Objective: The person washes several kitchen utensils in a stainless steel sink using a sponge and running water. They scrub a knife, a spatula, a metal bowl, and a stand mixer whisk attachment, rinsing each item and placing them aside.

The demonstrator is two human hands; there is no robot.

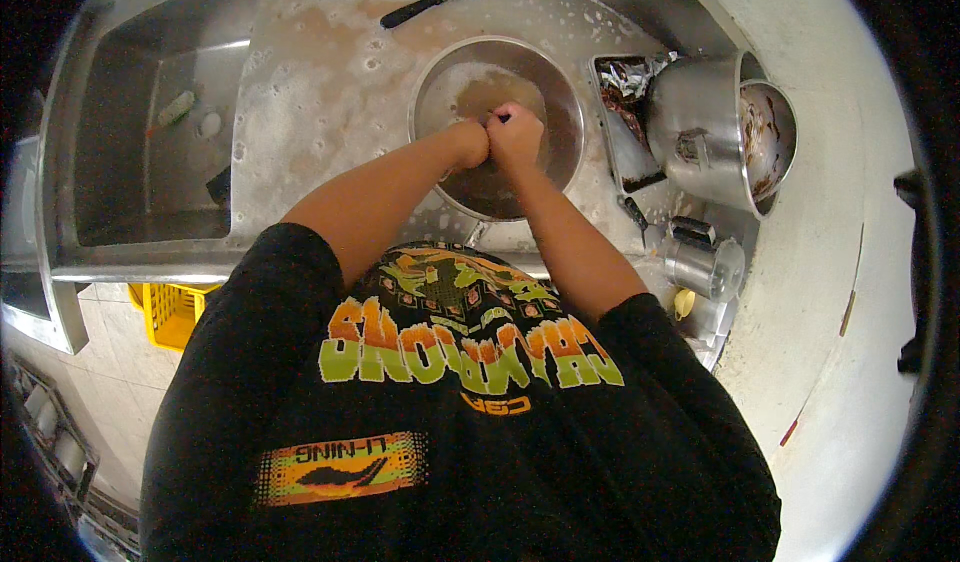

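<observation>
A round stainless steel pan (420,111) with a handle lies on the metal counter, with cloudy brownish liquid in it. Over its middle, my left hand (471,144) and my right hand (517,135) meet, the fingers curled inward. Between the fingers of my right hand a small dark piece shows; what it belongs to cannot be told. My left fingers are mostly hidden behind the hand's back, so its grip does not show. Beyond the pan lies a knife (411,11) with a black handle.
The wet steel counter (315,119) has a sink (112,149) at left, holding a brush (177,108). At right are a tray (636,153) with crumpled foil, a large steel pot (694,123), a dirty steel bowl (769,138) and a metal pitcher (694,262). A yellow basket (169,314) stands below.
</observation>
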